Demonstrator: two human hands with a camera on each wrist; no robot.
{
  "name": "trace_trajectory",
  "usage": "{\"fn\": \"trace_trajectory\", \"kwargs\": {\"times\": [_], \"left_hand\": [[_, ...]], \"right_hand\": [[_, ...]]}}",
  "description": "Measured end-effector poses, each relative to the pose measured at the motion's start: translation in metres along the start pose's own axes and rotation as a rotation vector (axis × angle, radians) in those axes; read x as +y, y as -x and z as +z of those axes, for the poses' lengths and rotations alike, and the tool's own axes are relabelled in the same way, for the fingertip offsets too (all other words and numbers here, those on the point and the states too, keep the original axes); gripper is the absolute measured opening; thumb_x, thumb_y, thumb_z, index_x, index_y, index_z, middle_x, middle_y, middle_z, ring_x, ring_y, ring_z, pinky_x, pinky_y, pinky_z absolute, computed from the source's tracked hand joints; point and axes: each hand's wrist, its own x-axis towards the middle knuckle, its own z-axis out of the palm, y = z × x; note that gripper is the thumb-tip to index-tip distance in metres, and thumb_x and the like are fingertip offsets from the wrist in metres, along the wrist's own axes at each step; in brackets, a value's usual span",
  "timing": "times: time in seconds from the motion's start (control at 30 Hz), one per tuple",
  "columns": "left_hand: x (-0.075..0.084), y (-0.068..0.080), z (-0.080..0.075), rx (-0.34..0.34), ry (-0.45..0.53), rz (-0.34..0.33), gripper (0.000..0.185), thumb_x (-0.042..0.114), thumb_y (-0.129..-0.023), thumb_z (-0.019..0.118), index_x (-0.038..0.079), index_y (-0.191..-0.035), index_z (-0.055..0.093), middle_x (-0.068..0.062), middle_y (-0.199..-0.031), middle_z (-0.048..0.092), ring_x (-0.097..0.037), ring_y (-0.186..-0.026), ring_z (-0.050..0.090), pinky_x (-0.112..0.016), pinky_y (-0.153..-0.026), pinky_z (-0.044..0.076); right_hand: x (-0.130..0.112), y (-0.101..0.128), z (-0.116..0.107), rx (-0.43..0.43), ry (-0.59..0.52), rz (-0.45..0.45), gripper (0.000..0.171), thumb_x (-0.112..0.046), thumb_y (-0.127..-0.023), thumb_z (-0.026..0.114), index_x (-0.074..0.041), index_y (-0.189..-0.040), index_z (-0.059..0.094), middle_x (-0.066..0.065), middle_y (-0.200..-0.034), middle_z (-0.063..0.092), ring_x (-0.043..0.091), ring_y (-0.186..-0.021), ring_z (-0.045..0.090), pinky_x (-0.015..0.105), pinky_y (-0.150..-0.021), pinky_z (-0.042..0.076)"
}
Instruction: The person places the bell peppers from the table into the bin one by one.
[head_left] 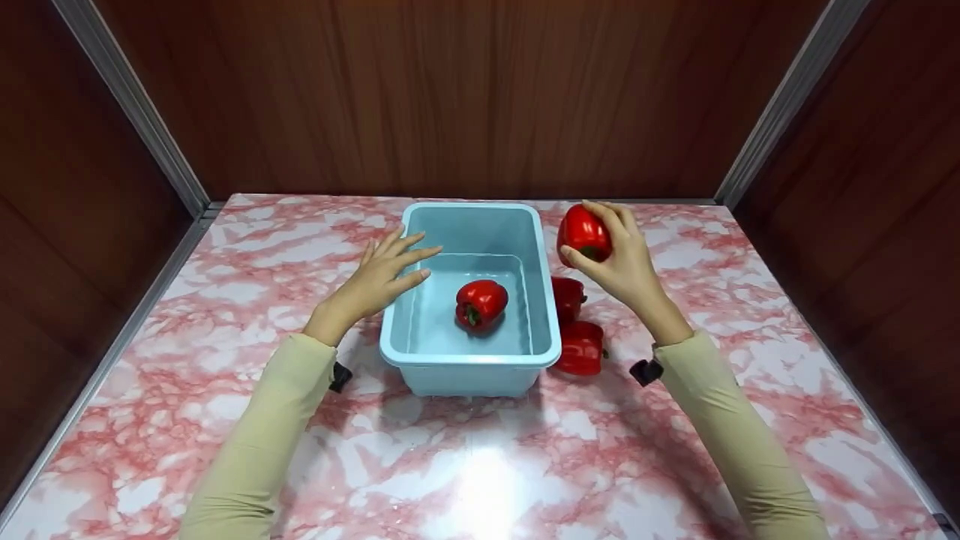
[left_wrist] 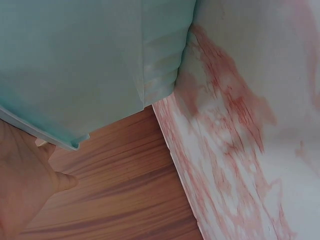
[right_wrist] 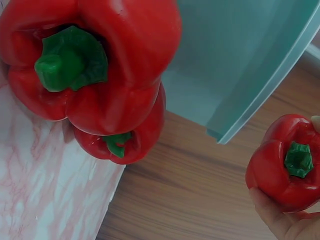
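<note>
A light blue plastic bin (head_left: 471, 359) stands on the table with one red bell pepper (head_left: 481, 304) lying inside. Over its left rim, my left hand (head_left: 382, 274) spreads its fingers and holds nothing; whether it touches the rim I cannot tell. To the right of the bin, my right hand (head_left: 619, 251) grips another red bell pepper (head_left: 583, 232) between thumb and fingers, raised above the table. That held pepper (right_wrist: 282, 165) shows its green stem in the right wrist view. Two more red peppers, a nearer one (head_left: 582, 349) and a farther one (head_left: 568, 298), lie against the bin's right side.
The table top (head_left: 300, 450) has a red and white marbled surface. Dark wood panels (head_left: 480, 97) close it in at the back and both sides, with grey metal strips (head_left: 135, 97) at the corners.
</note>
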Motion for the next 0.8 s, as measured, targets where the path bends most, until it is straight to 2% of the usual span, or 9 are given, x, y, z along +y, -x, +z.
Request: {"fn": "trace_trajectory", "kwargs": {"times": [0.33, 0.57, 0.8], "left_hand": [[-0.0005, -0.0005, 0.0003, 0.004, 0.014, 0.000, 0.047, 0.049, -0.094, 0.043, 0.032, -0.139, 0.043, -0.002, -0.152, 0.025, -0.030, -0.143, 0.001, -0.063, -0.107, -0.006], [-0.0010, -0.0006, 0.0003, 0.006, 0.008, 0.003, 0.050, 0.055, -0.093, 0.039, 0.033, -0.139, 0.043, -0.001, -0.152, 0.026, -0.029, -0.143, 0.002, -0.062, -0.107, -0.005], [0.0000, -0.0004, 0.0003, 0.003, 0.016, -0.004, 0.045, 0.042, -0.095, 0.046, 0.030, -0.139, 0.044, -0.002, -0.152, 0.025, -0.029, -0.143, 0.000, -0.063, -0.107, -0.006]], "right_hand": [[-0.0026, -0.0003, -0.0007, -0.001, -0.007, 0.004, 0.067, -0.040, -0.074, 0.075, -0.024, -0.133, 0.048, 0.007, -0.133, 0.043, 0.030, -0.118, 0.046, 0.050, -0.091, 0.046], [-0.0064, -0.0005, -0.0001, 0.003, -0.009, -0.010, 0.066, -0.039, -0.074, 0.075, -0.023, -0.133, 0.048, 0.008, -0.133, 0.043, 0.031, -0.119, 0.046, 0.050, -0.091, 0.046], [-0.0085, -0.0002, 0.0004, -0.008, -0.004, 0.001, 0.067, -0.040, -0.074, 0.075, -0.025, -0.133, 0.048, 0.009, -0.135, 0.041, 0.032, -0.119, 0.045, 0.051, -0.091, 0.045]]}}
